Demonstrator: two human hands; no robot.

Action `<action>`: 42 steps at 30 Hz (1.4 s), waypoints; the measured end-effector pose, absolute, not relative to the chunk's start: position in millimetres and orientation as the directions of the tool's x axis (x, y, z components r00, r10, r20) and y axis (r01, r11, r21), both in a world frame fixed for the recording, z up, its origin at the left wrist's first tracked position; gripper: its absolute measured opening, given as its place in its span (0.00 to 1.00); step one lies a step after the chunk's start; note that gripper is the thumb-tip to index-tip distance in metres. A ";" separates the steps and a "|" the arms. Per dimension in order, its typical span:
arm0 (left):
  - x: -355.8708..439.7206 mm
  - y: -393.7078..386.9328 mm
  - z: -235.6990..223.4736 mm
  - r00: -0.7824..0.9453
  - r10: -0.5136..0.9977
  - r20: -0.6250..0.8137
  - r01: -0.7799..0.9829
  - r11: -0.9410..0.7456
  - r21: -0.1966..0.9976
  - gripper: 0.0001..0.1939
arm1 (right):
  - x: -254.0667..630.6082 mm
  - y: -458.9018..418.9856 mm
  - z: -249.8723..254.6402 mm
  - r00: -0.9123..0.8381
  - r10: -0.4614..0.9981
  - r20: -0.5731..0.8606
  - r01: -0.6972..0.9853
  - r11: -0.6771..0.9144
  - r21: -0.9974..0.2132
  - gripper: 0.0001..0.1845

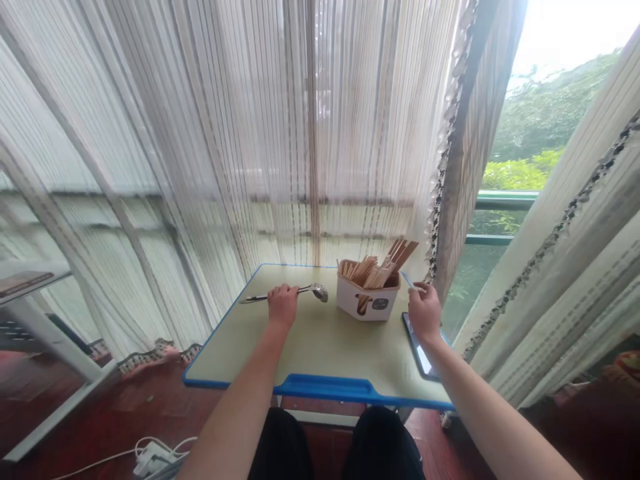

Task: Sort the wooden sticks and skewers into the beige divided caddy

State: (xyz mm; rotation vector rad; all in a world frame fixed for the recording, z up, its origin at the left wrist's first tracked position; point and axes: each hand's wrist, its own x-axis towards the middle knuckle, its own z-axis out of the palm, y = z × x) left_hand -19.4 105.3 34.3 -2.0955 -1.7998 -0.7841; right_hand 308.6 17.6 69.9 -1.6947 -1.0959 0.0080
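Note:
My left hand (283, 305) is closed around the handle of a metal slotted ladle (320, 292) over the left half of the table. The ladle lies crosswise, its bowl to the right and its handle end sticking out to the left. My right hand (425, 308) is over the table's right edge, with its fingers partly curled and apart and nothing visible in them. It is just right of a white box (369, 305) packed with wooden sticks and flat wooden pieces (395, 257). Below it lies a dark-edged phone or tablet (419, 347), partly hidden by my forearm.
The small table (320, 353) has a blue rim and a front groove. Striped curtains (250, 133) hang right behind it. At the left stands another white table (60, 272). A white power strip (153, 459) with cables lies on the red floor.

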 end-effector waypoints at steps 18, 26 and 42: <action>-34.8 83.9 2.0 0.221 0.902 0.372 0.896 -0.338 0.288 0.19 | 144.5 60.7 -8.8 -0.127 0.898 0.421 0.722 0.375 -0.582 0.28; -28.9 85.9 -0.2 0.287 0.866 0.410 0.854 -0.425 0.300 0.17 | 149.1 61.1 -7.1 -0.011 0.898 0.440 0.675 0.332 -0.659 0.24; -11.7 61.2 23.7 0.141 0.671 0.728 0.886 -0.414 0.210 0.18 | 161.9 19.5 39.7 0.080 0.765 0.639 0.563 0.494 -0.662 0.26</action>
